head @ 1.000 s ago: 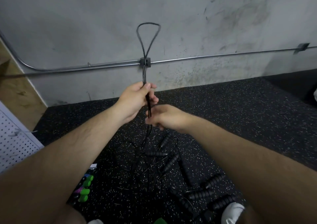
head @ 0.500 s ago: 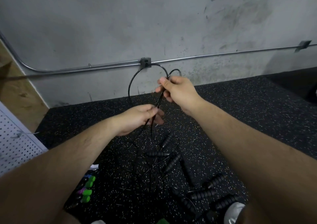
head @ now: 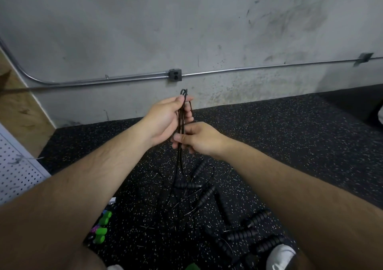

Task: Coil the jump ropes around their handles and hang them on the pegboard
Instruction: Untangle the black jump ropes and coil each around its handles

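Observation:
A thin black jump rope (head: 180, 116) is folded into several vertical strands in front of me. My left hand (head: 165, 120) holds the strands near their top between thumb and fingers, with a small loop sticking out above. My right hand (head: 196, 138) pinches the same strands just below. The rope hangs down to a tangle of black ropes with ribbed black handles (head: 204, 196) on the floor. A white pegboard (head: 14, 170) shows at the left edge.
More ribbed black handles (head: 257, 218) lie at the lower right near a white shoe (head: 279, 256). Green and purple handles (head: 101, 231) lie at the lower left. Black speckled rubber floor (head: 290, 137) stretches to a grey concrete wall with a conduit and outlet box (head: 175, 75).
My right hand came down from above the left to just under it. My left hand rose, and the wide open loop has collapsed into tight parallel strands held by both hands.

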Available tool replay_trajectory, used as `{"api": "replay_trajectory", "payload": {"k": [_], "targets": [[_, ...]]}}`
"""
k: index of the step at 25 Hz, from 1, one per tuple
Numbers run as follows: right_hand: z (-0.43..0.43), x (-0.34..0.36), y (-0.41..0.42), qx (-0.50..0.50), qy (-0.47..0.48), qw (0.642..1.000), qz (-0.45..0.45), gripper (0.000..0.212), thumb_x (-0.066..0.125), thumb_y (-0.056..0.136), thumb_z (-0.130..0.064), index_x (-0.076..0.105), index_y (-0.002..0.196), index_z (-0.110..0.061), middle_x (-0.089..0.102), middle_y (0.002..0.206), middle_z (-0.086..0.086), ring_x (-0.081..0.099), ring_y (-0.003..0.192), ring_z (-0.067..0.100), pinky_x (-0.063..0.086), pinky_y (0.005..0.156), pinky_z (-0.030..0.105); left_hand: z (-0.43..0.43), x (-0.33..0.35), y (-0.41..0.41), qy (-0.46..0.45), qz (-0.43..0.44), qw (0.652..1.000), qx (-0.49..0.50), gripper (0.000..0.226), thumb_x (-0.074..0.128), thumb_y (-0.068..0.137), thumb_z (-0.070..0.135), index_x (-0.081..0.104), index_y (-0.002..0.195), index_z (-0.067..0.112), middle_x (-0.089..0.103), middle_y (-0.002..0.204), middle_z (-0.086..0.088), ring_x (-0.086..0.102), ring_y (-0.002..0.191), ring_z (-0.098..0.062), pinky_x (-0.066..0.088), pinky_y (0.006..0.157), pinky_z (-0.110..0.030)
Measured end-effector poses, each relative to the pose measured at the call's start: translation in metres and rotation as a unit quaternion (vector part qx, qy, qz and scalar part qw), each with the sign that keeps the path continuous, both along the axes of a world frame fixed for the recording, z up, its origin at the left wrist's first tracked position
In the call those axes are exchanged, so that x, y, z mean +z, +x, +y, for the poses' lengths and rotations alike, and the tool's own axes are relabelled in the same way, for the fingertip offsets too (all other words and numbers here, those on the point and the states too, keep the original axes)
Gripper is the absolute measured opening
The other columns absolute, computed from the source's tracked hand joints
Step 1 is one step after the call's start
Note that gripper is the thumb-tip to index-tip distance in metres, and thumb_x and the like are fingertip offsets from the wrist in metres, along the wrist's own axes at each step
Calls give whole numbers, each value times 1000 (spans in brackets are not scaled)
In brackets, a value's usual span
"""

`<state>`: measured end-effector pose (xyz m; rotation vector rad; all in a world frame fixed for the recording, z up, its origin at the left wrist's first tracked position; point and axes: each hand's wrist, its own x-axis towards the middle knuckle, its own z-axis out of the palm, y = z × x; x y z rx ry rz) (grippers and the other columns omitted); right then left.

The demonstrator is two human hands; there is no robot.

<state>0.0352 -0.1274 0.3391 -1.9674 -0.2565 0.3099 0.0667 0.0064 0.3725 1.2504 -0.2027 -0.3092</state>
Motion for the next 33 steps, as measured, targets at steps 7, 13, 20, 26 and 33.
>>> {"api": "replay_trajectory", "payload": {"k": [7, 13, 20, 26, 33], "targets": [[-13, 41, 12, -159, 79, 979, -98, 30, 59, 101, -25, 66, 100, 5, 67, 72, 1, 55, 56, 9, 53, 61, 27, 19, -35, -27, 233, -57, 962, -133, 35, 38, 108, 33, 61, 128, 15, 74, 115, -2, 67, 114, -15, 43, 104, -37], [-28, 43, 20, -159, 152, 973, -71, 26, 62, 97, -26, 65, 99, 0, 64, 71, 2, 52, 59, 16, 43, 55, 28, -1, -32, -20, 232, -135, 963, -11, 26, 38, 110, 21, 62, 101, 15, 53, 66, 6, 57, 65, -15, 48, 78, -35], [-15, 14, -4, 6, -87, 995, -50, 12, 67, 96, -27, 69, 89, -17, 68, 79, 2, 58, 65, 10, 48, 62, 27, -12, 5, 2, -2, -46, 999, 4, 33, 35, 110, 23, 60, 122, 5, 48, 71, 3, 43, 63, -10, 41, 63, -27], [-15, 42, 7, -150, 55, 981, -112, 22, 63, 99, -23, 73, 94, -4, 65, 71, 3, 57, 58, 13, 52, 62, 30, 15, -22, -11, 156, -74, 979, -111, 37, 37, 108, 38, 62, 126, 17, 75, 100, 2, 67, 105, -20, 44, 102, -37], [-21, 45, 15, -145, 165, 972, -80, 23, 60, 99, -17, 67, 112, -1, 66, 85, 8, 59, 69, 16, 48, 60, 27, 12, -25, -9, 327, -188, 926, 22, 20, 57, 102, 11, 70, 93, 23, 77, 85, 5, 74, 84, -12, 59, 88, -38]]}}
